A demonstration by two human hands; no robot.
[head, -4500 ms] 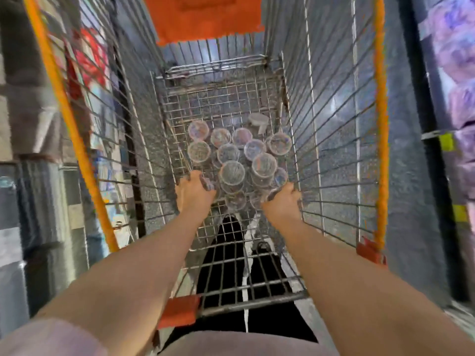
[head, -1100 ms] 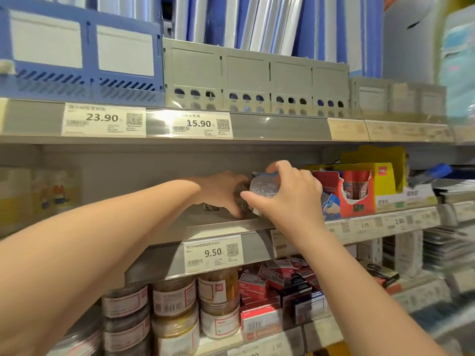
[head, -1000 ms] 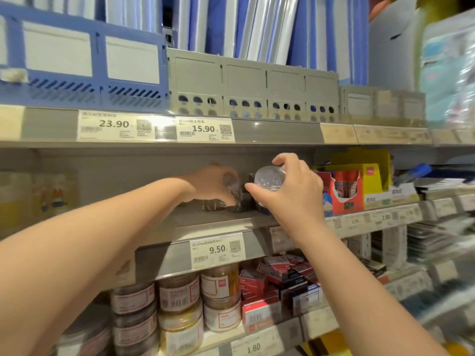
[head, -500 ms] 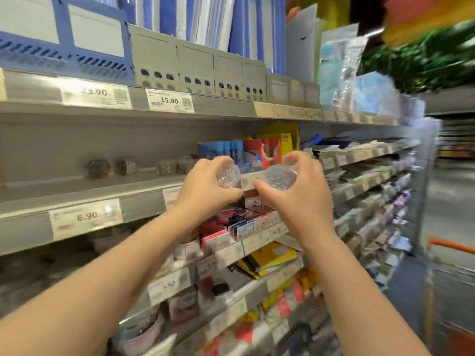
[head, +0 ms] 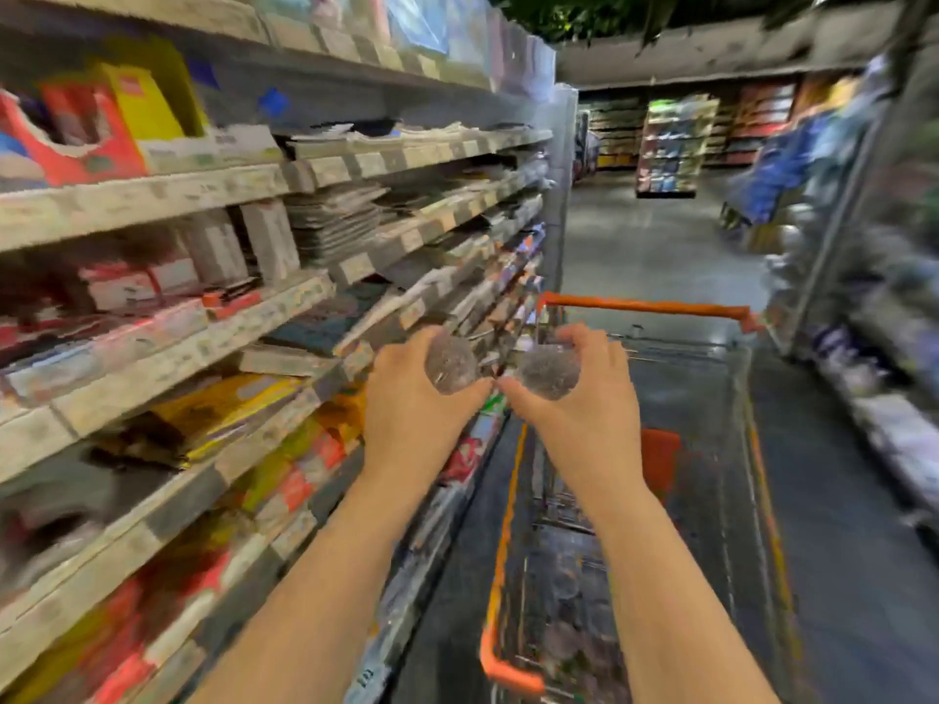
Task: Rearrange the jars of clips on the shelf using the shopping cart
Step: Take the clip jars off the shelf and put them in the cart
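Observation:
My left hand grips a small clear jar of clips, its round lid facing me. My right hand grips a second clear jar of clips beside the first. Both jars are held in the air in front of me, close together, over the near left rim of the orange-trimmed wire shopping cart. Several more jars lie blurred in the cart's bottom. The shelf unit runs along my left, its goods smeared by motion blur.
The cart stands in the aisle directly ahead and below my arms. Another shelf unit lines the right side. The grey aisle floor stretches ahead to a far display rack.
My view has swung right from the shelf to the aisle and cart. Both hands, each holding a jar taken from the shelf, have moved away from it and lowered over the cart.

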